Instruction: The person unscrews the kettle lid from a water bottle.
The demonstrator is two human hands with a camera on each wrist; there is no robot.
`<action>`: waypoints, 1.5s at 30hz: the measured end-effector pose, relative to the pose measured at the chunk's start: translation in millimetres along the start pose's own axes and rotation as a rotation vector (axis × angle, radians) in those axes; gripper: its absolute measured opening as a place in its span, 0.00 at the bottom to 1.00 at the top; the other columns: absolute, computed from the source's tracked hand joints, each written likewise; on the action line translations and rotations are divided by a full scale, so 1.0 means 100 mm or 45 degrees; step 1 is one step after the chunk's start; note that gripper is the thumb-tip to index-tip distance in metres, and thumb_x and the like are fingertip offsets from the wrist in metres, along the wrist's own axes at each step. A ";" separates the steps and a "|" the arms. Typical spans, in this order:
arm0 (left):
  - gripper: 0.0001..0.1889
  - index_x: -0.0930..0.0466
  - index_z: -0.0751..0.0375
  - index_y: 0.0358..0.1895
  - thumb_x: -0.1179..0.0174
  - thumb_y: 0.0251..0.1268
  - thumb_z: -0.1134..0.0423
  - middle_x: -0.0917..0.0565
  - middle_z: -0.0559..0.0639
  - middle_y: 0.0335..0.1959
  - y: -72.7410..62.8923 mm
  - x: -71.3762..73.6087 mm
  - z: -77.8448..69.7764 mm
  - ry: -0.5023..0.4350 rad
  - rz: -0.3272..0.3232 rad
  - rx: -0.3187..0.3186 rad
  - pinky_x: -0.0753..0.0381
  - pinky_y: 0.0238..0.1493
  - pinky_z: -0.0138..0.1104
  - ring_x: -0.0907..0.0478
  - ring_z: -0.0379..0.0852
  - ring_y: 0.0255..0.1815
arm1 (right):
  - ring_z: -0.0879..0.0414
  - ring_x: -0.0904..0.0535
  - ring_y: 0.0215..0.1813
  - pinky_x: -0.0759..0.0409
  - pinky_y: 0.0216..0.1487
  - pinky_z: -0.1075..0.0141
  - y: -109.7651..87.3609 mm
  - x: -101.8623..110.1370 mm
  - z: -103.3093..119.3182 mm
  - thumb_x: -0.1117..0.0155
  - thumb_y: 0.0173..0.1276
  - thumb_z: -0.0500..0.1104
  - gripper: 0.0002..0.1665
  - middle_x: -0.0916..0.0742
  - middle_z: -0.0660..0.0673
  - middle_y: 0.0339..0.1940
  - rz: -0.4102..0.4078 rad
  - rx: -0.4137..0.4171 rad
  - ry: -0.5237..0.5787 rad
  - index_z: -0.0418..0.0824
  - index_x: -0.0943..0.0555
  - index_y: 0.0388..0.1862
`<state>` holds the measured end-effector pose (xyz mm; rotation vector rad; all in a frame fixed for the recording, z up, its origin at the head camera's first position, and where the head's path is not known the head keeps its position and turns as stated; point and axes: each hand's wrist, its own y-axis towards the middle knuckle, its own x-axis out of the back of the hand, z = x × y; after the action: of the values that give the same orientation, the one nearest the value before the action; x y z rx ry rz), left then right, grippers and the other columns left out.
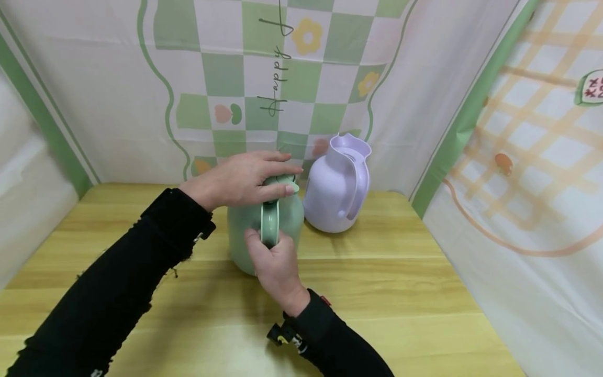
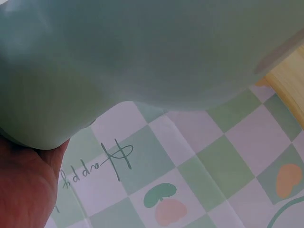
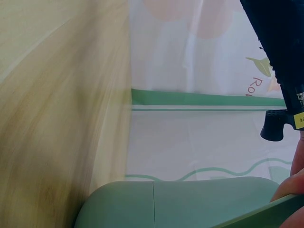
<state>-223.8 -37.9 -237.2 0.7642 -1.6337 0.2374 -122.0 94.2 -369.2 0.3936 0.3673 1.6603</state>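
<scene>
A mint-green jug [image 1: 241,241] stands upright on the wooden table, its handle [image 1: 270,222] facing me. My right hand [image 1: 278,269] grips the lower part of that handle, thumb against it. Across the top of the jug lies my left hand [image 1: 240,180], its fingers reaching over to the right and the thumb near a small green tab [image 1: 295,187]. Its palm hides most of the jug's top. In the left wrist view the jug body [image 2: 156,52] fills the upper part; in the right wrist view its side [image 3: 118,204] shows at the bottom.
Just right of the green jug stands a lilac jug [image 1: 330,193] with a handle and wavy spout. A checkered cloth [image 1: 301,81] hangs behind the table [image 1: 377,293]. More printed cloth [image 1: 527,220] hangs along the right side.
</scene>
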 end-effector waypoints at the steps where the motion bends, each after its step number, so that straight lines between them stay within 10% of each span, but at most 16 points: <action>1: 0.27 0.26 0.39 0.75 0.49 0.80 0.37 0.32 0.53 0.80 0.00 0.00 0.00 0.000 -0.001 0.003 0.33 0.76 0.51 0.36 0.53 0.81 | 0.52 0.46 0.14 0.41 0.23 0.63 0.00 0.00 0.00 0.45 0.83 0.47 0.30 0.37 0.46 0.11 0.002 0.004 0.000 0.44 0.41 0.19; 45: 0.30 0.22 0.43 0.72 0.49 0.78 0.33 0.21 0.56 0.71 0.06 -0.01 -0.34 0.257 -0.081 0.281 0.15 0.51 0.48 0.21 0.53 0.69 | 0.54 0.51 0.17 0.44 0.25 0.64 0.01 0.00 -0.02 0.44 0.81 0.43 0.29 0.41 0.48 0.13 -0.042 0.075 -0.051 0.45 0.44 0.18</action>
<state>-200.5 -14.0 -228.8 0.9272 -1.4049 0.4408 -124.0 93.8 -371.0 0.4623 0.3915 1.6101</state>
